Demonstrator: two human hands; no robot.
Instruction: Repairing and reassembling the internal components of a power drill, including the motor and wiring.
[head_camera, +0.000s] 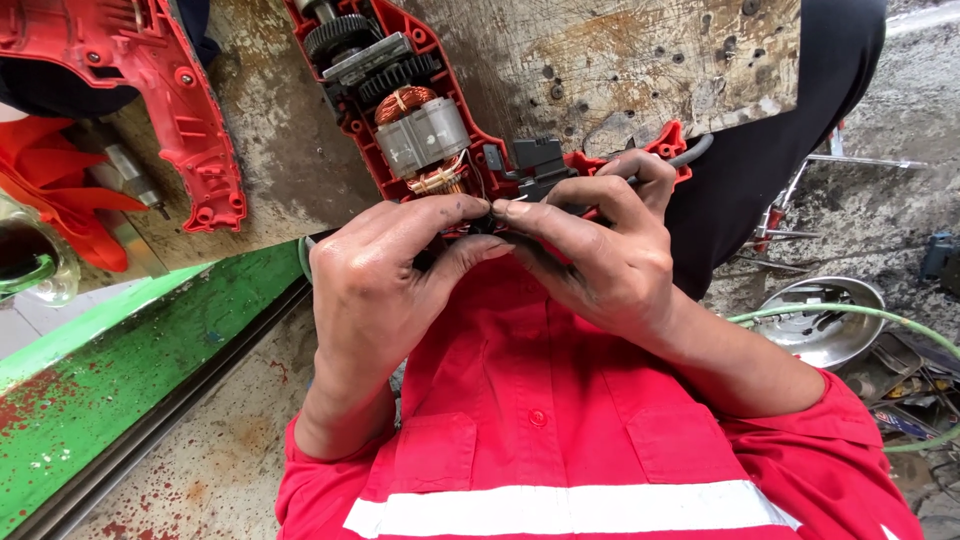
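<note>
An opened red power drill (400, 110) lies on a worn wooden bench (620, 60). Its gears, copper-wound motor (420, 130) and black switch (535, 160) are exposed. My left hand (385, 275) and my right hand (600, 250) meet at the drill's handle end. Thumbs and forefingers of both pinch a small black part (490, 220) between them. My right hand's other fingers curl against the handle by the black cable (695, 152). Both hands are grimy. Most of the pinched part is hidden by the fingertips.
The drill's other red shell half (180, 110) lies at the upper left, near an orange cloth (60, 200). A green painted frame (130, 350) runs below the bench. On the ground at right sit a metal bowl (825, 320), a green hose (900, 325) and scattered tools.
</note>
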